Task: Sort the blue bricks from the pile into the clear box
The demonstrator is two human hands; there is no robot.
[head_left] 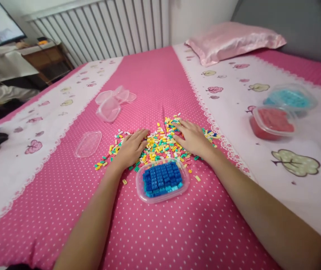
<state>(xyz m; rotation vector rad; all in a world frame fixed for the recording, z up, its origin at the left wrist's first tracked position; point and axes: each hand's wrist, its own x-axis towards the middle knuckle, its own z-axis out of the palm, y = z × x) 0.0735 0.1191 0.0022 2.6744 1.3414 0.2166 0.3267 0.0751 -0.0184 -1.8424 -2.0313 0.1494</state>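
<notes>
A spread of small yellow, green, white and pink bricks (160, 144) lies on the pink bedspread. On its left part rests my left hand (133, 148), palm down with the fingers stretched out, holding nothing visible. Over the right part lies my right hand (191, 137), its fingers spread and touching the bricks. What is under both palms is hidden. Just in front of the pile, between my forearms, sits a clear plastic container (162, 200) with blue bricks (162, 175) in rows and lighter blue ones along its near edge.
Clear lids (109, 108) overlap at the back left, and a single lid (88, 144) lies nearer. Containers of red bricks (275, 120) and turquoise bricks (292, 98) stand at the right. Behind them is a pink pillow (233, 39). A person (3, 75) sits at the far left.
</notes>
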